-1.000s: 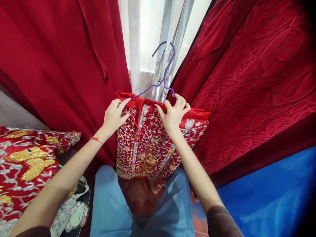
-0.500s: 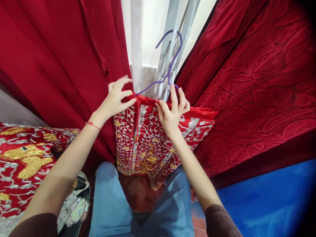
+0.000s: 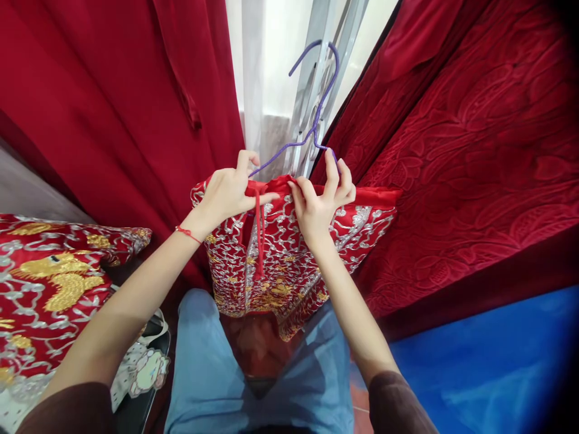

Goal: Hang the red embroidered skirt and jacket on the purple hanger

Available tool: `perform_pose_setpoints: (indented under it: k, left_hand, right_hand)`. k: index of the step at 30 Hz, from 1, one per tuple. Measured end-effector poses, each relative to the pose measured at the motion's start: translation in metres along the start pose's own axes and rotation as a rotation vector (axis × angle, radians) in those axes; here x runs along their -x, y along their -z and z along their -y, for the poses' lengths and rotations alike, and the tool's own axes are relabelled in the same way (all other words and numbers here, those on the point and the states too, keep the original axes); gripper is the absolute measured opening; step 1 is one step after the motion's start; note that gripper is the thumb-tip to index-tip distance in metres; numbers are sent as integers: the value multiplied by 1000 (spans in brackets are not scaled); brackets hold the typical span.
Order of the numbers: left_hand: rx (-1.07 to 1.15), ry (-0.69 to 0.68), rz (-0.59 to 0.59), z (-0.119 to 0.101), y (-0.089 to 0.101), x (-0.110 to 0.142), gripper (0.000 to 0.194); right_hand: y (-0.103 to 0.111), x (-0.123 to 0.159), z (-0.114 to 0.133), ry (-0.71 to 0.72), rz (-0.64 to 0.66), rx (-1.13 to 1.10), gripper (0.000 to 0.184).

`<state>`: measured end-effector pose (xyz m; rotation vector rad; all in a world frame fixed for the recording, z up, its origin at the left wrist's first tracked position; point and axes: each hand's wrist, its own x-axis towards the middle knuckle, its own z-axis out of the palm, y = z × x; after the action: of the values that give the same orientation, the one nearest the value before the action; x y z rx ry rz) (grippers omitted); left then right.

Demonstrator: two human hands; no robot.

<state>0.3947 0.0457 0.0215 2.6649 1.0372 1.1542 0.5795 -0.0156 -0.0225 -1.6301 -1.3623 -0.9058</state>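
Observation:
A red garment (image 3: 289,259) embroidered in silver and gold hangs from a purple wire hanger (image 3: 312,114), held up in front of me over my knees. My left hand (image 3: 230,193) pinches the garment's red top band beside a dangling red tie string (image 3: 260,241). My right hand (image 3: 323,199) grips the same band a little to the right, with two fingers raised against the hanger's wire. Both hands are closed on the cloth.
Dark red curtain (image 3: 113,102) hangs to the left, a red embossed velvet cloth (image 3: 461,163) to the right. White sheer curtain and a pale frame (image 3: 280,72) stand behind. Another embroidered red garment (image 3: 49,289) lies at left. Blue surface (image 3: 488,374) at lower right.
The garment and hanger have risen slightly. My left hand went from the band's left corner, lifted with fingers spread, then came down pinching the band nearer the tie string.

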Motion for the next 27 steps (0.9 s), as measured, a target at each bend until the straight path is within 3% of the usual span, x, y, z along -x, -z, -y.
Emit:
perform_pose_setpoints:
  k: [3,5,9,12,14,16,19,27]
  left_hand:
    - [-89,61,-6,-5,-1,-3,38]
    - [-144,74,-5,-8,-1,-4,33]
    - [-150,85,-18,-11,-3,-4,34]
    - [-171,95,-19,-13,-6,-4,36]
    - [-186,98,-34,-14,-8,-2,36]
    - [-204,95,-53,-15,-9,0,35]
    - [-243,83,-61,-19,-8,5,35]
    - [-251,67,-49,-24,-6,7,37]
  right_hand:
    - [8,3,5,-30,-7,-62,22]
    - [18,22,10,-84,-34,-139,23]
    - [33,109,27,-306,-41,-399,15]
    - [25,181,47,-539,262,-663,19]
    - [14,210,62,-679,400,-781,24]
    - [4,219,74,-757,462,-864,28]
    - [-4,211,86,-799,465,-906,32]
    - [-14,196,95,-851,448,-875,35]
